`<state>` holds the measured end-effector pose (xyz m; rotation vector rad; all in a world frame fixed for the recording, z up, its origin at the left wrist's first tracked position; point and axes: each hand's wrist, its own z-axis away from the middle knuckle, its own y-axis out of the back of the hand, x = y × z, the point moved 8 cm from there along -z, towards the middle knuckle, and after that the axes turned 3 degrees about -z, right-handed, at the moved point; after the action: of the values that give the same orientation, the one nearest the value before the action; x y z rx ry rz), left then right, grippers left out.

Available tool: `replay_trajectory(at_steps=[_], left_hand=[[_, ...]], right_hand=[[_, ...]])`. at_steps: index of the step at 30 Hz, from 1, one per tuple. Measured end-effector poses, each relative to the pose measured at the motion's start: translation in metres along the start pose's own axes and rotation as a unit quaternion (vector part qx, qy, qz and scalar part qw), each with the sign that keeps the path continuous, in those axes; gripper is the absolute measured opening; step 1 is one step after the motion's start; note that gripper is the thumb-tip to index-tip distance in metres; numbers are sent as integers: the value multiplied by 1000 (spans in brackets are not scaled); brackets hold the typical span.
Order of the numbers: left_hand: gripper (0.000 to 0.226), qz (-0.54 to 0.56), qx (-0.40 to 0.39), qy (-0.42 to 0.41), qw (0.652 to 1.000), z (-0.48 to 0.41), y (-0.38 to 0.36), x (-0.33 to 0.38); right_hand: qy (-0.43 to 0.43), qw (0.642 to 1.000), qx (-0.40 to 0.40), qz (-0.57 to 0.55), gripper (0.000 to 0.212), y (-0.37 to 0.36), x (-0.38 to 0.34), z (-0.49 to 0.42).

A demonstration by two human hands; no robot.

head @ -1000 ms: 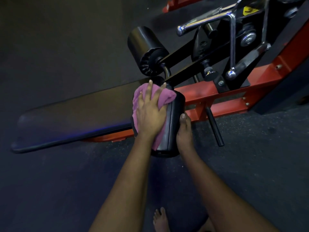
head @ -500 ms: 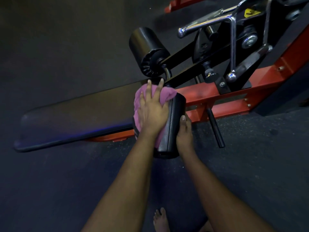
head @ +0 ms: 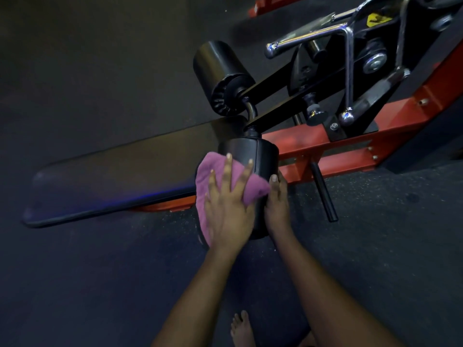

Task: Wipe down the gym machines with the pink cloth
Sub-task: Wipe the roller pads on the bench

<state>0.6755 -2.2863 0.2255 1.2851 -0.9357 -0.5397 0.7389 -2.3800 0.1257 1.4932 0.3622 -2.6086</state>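
Here, at the far left, a long black bench pad (head: 112,176) lies low over the dark rubber floor (head: 87,284), its near edge catching a faint blue sheen. An orange-red frame (head: 318,146) runs under it and continues to the right.

Moving right, the pink cloth (head: 213,176) is draped over the left side of the nearer black roller pad (head: 260,156), which stands just beside the head end of the bench pad. The left hand (head: 229,209) lies flat on the cloth with fingers spread wide, palm pressing the fabric against the roller; the cloth shows above the fingertips and along the hand's left edge. No pinch or clench is evident in that hand.

The right hand (head: 276,204) is on the opposite side of the same roller, thumb up against its surface and the palm cupped to it. Its other fingers are hidden behind the roller, so the full grip cannot be told.

Above, a second black roller pad (head: 220,68) sits on a black arm (head: 275,93). Further right, chrome handles (head: 310,37) and a knob (head: 316,113) are mounted on the black upright assembly. A black peg (head: 324,194) projects from the frame toward the floor.

At the bottom edge, a bare foot (head: 241,326) is visible between the forearms.
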Motion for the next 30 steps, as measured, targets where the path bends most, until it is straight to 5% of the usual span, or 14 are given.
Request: replay_trajectory(at_steps=[8,10,14,19,24,30], left_hand=[[57,220,-4,44,975,-71,7,-30],[55,200,-2,36,979,-48,11,-22],[56,170,8,-14,985,7,10,-10],[58,234,2,14,972,37,6,-21],[53,156,-9,4,988,-20,7,-18],[54,225,-7,40,973,-55,10,-28]], right_hand=[[3,1000,-15,-8,70,2,2,-3],[-20,1000,-15,-9,75,4,7,-6],[6,998,35,54,49,15,-11,-3],[74,985,34,154,71,-8,-38,14],[40,993,20,105,81,-5,-21,7],[37,997,5,64,76,-5,-20,8]])
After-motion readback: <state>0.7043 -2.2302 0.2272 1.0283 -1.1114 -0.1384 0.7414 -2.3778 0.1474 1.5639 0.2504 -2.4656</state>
